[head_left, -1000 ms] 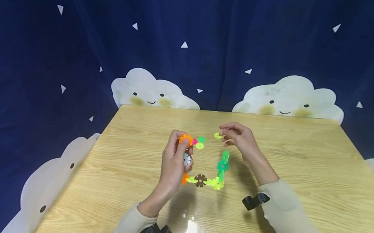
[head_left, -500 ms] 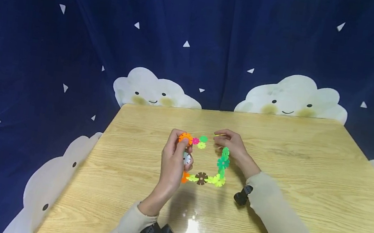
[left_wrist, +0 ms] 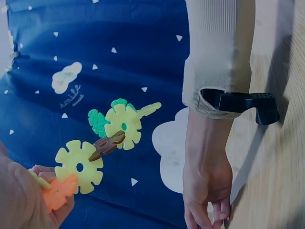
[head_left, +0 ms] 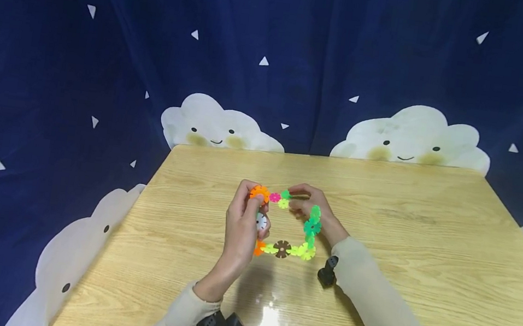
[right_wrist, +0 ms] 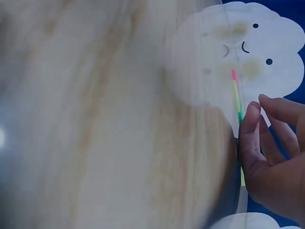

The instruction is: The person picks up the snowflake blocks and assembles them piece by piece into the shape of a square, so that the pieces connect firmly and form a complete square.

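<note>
Head view shows a chain of flower-shaped discs (head_left: 308, 228) held up over the wooden table (head_left: 407, 221), bent into an unclosed frame. Its upper run is formed by an orange disc (head_left: 258, 191), a pink disc (head_left: 275, 197) and, at the end, a green disc (head_left: 285, 194) beside a yellow disc (head_left: 283, 204). The lower run, with a brown disc (head_left: 278, 247), is turned up at the right into a green column (head_left: 315, 213), whose top is left free.

The left hand (head_left: 241, 226) is clamped on the chain, the thumb laid on the orange disc, with a white disc (head_left: 261, 222) by the curled fingers; this grip is unchanged.

The right hand (head_left: 312, 202) has been brought in from well apart to the end of the upper run, and the green disc now seems to be touched. The small yellow piece seen at its fingertips a second ago is hidden; thumb and finger are nearly together, but whether anything is pinched cannot be told. By judgement, the work has been carried from approach to contact, with joining not yet confirmed.

Beyond the table, a dark blue curtain (head_left: 242, 6) is hung.
</note>
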### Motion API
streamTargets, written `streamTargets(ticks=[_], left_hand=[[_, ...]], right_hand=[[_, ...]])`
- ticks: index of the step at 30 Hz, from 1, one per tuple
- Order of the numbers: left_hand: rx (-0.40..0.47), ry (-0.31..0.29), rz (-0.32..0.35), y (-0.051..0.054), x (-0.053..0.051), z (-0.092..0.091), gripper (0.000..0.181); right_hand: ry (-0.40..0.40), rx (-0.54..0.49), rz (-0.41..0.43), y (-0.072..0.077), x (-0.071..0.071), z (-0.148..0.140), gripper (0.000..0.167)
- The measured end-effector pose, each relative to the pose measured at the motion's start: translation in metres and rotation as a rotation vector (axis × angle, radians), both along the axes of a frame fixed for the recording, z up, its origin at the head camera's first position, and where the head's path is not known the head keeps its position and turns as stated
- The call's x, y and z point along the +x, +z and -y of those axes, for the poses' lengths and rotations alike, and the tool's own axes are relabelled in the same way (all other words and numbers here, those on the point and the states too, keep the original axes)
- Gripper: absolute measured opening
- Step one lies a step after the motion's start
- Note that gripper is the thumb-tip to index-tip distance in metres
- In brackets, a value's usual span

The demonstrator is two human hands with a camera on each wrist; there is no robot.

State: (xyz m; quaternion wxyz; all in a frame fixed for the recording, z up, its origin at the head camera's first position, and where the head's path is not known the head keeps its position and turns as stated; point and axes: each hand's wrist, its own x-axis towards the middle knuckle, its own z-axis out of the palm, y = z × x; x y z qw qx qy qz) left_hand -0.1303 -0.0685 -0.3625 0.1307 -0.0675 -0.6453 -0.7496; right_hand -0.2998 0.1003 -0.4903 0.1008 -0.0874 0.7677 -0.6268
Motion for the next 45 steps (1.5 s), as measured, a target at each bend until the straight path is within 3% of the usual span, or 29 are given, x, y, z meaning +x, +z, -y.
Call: streamTargets(ticks=[6,11,17,29,45], left_hand=[[-0.004,-0.011,0.004,0.0,0.0,-0.002,0.011],[-0.011,-0.014,0.013,-0.001,0.0,-0.004,0.012],[0.002,-0.02,0.013,-0.001,0.0,-0.006,0.013],[0.0,-0.03,0.022,-0.002,0.0,-0.009,0.012],[-0.01,-0.032,0.009,0.0,0.003,-0.01,0.015]], right_hand=[[0.039,0.162,-0.117,-0.007,-0.01,0.0,0.041],[0.087,0.234,-0.15,-0.009,-0.012,0.003,0.036],[0.073,0.316,-0.224,-0.007,-0.009,0.009,0.024],[0.182,0.501,-0.38,-0.001,-0.004,0.011,0.029],[0.226,0.592,-0.345,0.008,0.003,-0.002,0.025]])
